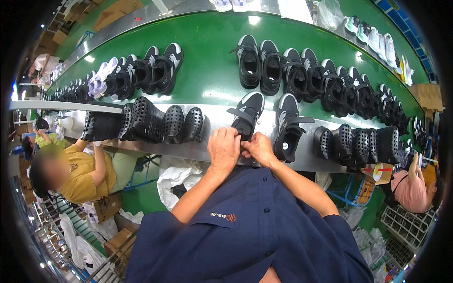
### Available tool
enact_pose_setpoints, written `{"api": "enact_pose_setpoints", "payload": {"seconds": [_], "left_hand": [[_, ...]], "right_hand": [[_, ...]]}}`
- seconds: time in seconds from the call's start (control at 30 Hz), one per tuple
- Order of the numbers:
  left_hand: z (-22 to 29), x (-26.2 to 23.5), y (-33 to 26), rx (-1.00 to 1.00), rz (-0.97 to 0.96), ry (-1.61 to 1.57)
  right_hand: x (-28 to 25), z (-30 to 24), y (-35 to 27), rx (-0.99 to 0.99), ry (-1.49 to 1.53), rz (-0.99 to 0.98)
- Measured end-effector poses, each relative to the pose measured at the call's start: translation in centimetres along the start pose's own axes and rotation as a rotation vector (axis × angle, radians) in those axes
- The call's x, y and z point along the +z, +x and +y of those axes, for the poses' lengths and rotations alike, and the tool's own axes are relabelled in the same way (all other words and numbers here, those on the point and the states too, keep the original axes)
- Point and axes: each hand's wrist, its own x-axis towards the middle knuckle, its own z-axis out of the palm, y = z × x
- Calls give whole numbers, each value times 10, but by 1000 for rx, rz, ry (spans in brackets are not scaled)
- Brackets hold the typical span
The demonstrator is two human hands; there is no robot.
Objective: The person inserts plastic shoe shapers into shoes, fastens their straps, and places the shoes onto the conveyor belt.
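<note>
A black sneaker (pixel 249 109) with a grey toe and a loose strap lies before me on the metal ledge, its heel towards me. My left hand (pixel 223 147) grips the left side of its heel with closed fingers. On the other side of that heel, the fingers of my right hand (pixel 259 148) are pinched together at the collar. What lies between the fingertips is partly hidden. Just right of my hands rests a matching sneaker (pixel 288 123), untouched, with its strap sticking out sideways and a round white sticker inside.
Black perforated plastic shoe forms (pixel 183 123) stand left on the ledge, with more forms (pixel 361 145) at right. Beyond runs a green belt (pixel 207 61) carrying rows of black sneakers (pixel 271 66). Co-workers sit at left (pixel 87 172) and right (pixel 410 188). White plastic bags (pixel 177 177) hang below the ledge.
</note>
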Motion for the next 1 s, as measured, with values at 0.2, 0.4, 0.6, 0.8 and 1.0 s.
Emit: {"api": "enact_pose_setpoints", "payload": {"seconds": [0.2, 0.4, 0.6, 0.8, 1.0], "left_hand": [[-23, 13, 11, 160, -65, 69], [-43, 27, -6, -738, -467, -75], [-31, -4, -19, -1190, -582, -818], [-25, -53, -30, -493, -339, -302], [-10, -77, -13, -293, -435, -172]], "right_hand": [[3, -5, 3, 90, 92, 20], [7, -5, -2, 73, 88, 4], [-46, -40, -19, 291, -1, -459], [-82, -124, -68, -192, -200, -299], [-63, -115, -58, -281, -354, -471]]}}
